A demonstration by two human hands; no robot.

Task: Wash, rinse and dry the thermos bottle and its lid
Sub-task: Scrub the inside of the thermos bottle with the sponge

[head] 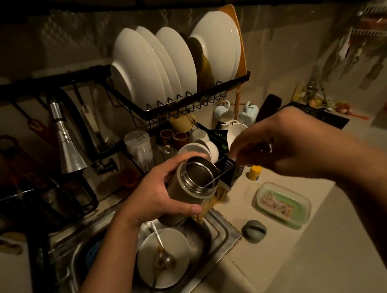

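My left hand (155, 194) grips the steel thermos bottle (191, 189) around its body and holds it above the sink, tilted, with the open mouth facing up and to the right. My right hand (286, 143) pinches the top of a thin wire brush handle (221, 174) whose lower end reaches into the bottle's mouth. The brush head is hidden inside. A round grey lid (253, 231) lies on the counter to the right of the sink, apart from both hands.
The steel sink (223, 228) holds a white plate (162, 257) with a dirty spoon (163, 253). A faucet head (68, 144) hangs at left. A rack of white plates (174, 64), cups, a yellow bottle (255, 172) and a green food container (282, 205) stand around.
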